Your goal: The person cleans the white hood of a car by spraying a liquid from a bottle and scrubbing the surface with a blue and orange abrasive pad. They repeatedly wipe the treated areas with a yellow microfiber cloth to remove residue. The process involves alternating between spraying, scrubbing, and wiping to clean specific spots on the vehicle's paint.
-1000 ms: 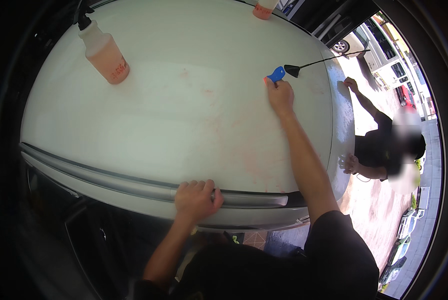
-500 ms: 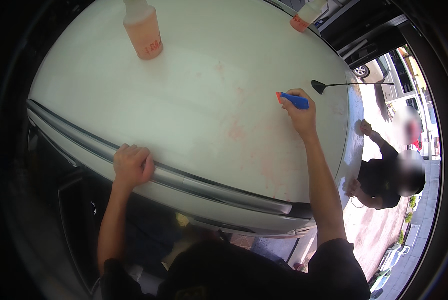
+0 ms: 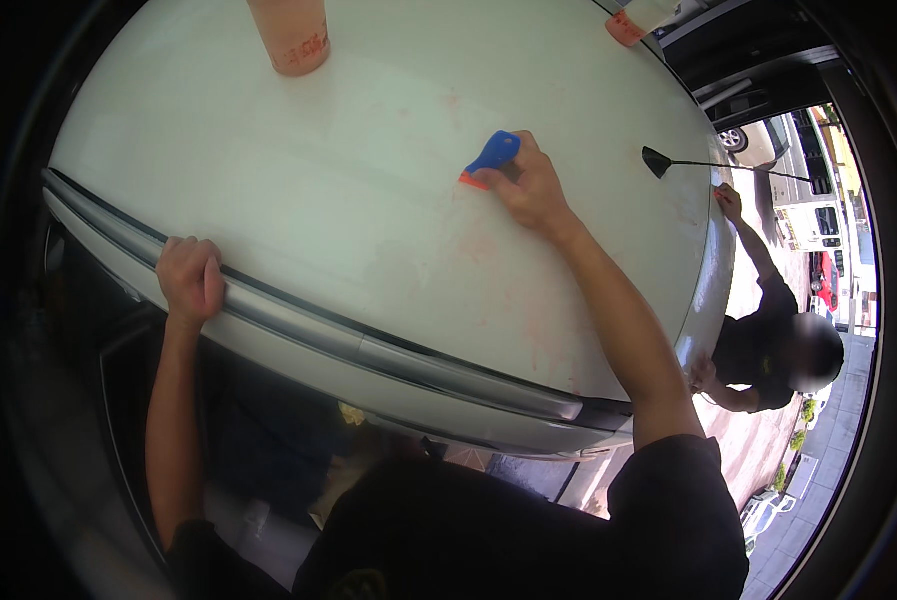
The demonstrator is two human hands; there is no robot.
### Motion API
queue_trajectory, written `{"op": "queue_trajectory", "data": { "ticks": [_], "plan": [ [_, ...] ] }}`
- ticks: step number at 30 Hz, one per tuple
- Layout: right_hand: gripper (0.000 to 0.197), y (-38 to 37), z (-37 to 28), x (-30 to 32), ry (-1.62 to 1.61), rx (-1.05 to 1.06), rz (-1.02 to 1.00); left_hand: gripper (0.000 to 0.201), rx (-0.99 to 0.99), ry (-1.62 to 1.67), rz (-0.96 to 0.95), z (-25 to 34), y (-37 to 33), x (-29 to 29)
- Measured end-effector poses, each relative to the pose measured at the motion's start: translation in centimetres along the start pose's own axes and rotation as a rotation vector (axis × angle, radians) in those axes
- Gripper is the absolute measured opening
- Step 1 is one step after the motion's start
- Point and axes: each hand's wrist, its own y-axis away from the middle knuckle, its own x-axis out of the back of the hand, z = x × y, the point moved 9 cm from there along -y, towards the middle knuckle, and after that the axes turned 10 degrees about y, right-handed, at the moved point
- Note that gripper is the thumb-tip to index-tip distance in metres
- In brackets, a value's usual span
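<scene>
A blue plastic scraper with an orange-red blade is held in my right hand. Its blade is down at the white car roof, near the middle of the panel. Faint reddish smears mark the paint around and below that hand. My left hand is closed over the silver roof rail along the near side; its fingertips are partly hidden behind the rail.
A clear bottle of pinkish liquid stands on the roof at the far left, another bottle at the far edge. A black antenna rises at right. Beyond the roof's right end a co-worker reaches toward the car.
My right hand has carried the scraper left across the roof and turned it, so the blade points down-left. My left hand has shifted left along the rail. The co-worker's raised hand has moved.
</scene>
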Motion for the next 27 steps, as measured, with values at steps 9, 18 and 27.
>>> {"op": "queue_trajectory", "data": {
  "ticks": [9,18,27],
  "plan": [
    [0.018,3.2,-2.0,-0.7,0.016,0.162,-0.033,0.011,-0.035,0.008,0.022,0.1,0.1,-0.2],
    [0.018,4.5,-2.9,-0.2,0.065,0.191,-0.038,0.012,-0.035,-0.005,0.050,0.5,-0.2,-1.1],
    [0.024,-9.3,13.0,10.4,0.311,-0.307,0.313,0.009,-0.041,0.009,0.052,0.2,-0.4,-1.0]
  ]
}}
